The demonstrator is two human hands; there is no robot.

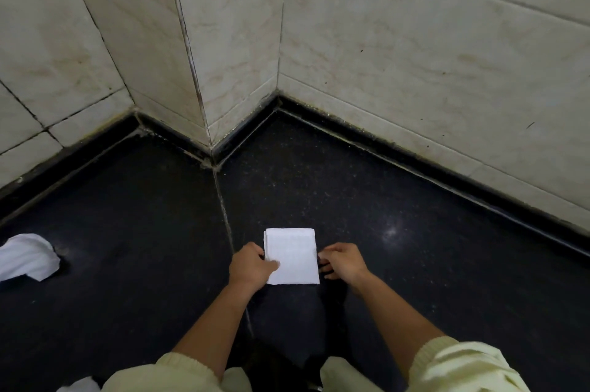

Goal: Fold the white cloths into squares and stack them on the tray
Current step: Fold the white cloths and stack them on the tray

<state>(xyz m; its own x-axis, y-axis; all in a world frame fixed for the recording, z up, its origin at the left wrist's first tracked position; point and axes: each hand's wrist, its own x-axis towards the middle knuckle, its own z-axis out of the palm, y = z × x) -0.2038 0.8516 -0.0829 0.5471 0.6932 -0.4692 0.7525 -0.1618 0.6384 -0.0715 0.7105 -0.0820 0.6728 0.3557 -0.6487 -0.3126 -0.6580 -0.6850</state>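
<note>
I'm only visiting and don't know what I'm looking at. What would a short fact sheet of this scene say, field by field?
Surface: dark speckled surface below a tiled wall
Main item: folded white cloth, lying flat between the hands
Left hand: left hand grips the cloth's left edge, thumb on top
Right hand: right hand has fingertips at the cloth's right edge; grip unclear
Waiting: crumpled white cloth, far left, unfolded
Tray: no tray in view

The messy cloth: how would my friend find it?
From the tiled wall, drop to the dark surface and look to its far left edge. The messy cloth lies there, rumpled and loose; the folded cloth is a flat rectangle between the left hand and right hand.
</note>
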